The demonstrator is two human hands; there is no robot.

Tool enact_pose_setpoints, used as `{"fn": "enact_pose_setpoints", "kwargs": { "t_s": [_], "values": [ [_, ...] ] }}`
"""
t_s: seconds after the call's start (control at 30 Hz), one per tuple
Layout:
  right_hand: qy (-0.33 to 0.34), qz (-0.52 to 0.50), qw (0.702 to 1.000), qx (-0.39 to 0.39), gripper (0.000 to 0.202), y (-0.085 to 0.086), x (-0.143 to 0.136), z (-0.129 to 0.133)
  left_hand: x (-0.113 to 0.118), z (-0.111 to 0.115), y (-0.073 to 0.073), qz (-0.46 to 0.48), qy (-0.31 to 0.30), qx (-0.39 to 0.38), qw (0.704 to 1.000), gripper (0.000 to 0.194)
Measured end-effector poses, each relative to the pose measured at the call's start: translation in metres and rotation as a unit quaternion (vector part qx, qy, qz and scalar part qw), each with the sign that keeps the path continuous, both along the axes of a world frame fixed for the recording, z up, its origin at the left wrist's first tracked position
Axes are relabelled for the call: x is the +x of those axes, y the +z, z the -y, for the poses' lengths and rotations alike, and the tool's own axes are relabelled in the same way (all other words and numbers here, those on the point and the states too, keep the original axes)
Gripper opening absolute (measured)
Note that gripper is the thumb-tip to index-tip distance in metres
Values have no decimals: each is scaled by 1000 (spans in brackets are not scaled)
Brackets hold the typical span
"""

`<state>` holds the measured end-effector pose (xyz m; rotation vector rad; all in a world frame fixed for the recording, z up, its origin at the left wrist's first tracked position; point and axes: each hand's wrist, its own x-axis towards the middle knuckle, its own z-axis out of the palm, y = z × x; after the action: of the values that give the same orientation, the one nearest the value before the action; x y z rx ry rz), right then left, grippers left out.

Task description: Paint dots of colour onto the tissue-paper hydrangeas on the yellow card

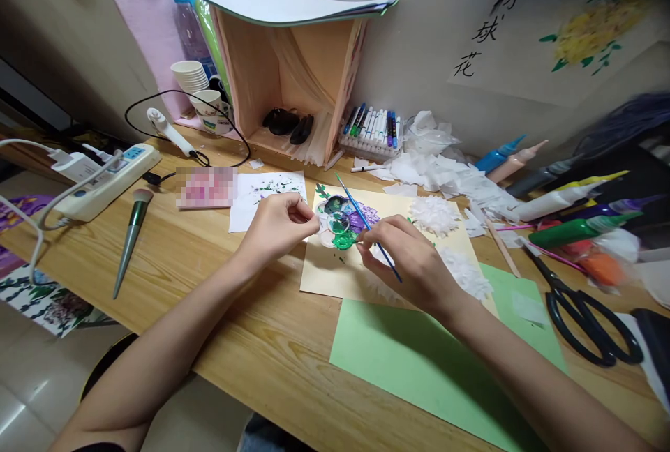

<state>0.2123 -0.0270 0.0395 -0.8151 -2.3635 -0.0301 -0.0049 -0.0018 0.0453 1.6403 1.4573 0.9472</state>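
Observation:
A thin blue paintbrush [361,211] rests in my right hand [405,257], its tip pointing up and away. The fingers of that hand are pinched beside a round paint palette [325,236] with green, dark and pale paint. My left hand [277,229] is closed at the palette's left edge, thumb and forefinger together; what they hold is too small to name. Under the palette lies a cream sheet [319,277] bearing a purple flower [365,216] and white ruffled flowers [434,215]. A white paper [243,209] with green smears lies behind my left hand.
Green paper [377,347] lies at the front. Black scissors [586,319], paint bottles [581,229] and torn tissue [444,176] are on the right. A makeup brush [132,239], power strip [112,183] and cups [209,110] stand left. Behind are an open box [293,75] and markers [371,127].

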Motion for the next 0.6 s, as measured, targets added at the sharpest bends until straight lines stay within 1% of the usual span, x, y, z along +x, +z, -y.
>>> {"fn": "enact_pose_setpoints", "kwargs": {
  "t_s": [0.27, 0.4, 0.6],
  "values": [
    [-11, 4, 1000, -25, 12, 1, -1, -1, -1, -1, 1, 1, -4, 0, 1000, 10],
    [-10, 3, 1000, -18, 13, 0, 0, -1, 0, -1, 0, 5, -2, -5, 1000, 10],
    [-17, -27, 999, -22, 16, 5, 4, -2, 0, -1, 1, 6, 0, -16, 1000, 10]
  ]
}}
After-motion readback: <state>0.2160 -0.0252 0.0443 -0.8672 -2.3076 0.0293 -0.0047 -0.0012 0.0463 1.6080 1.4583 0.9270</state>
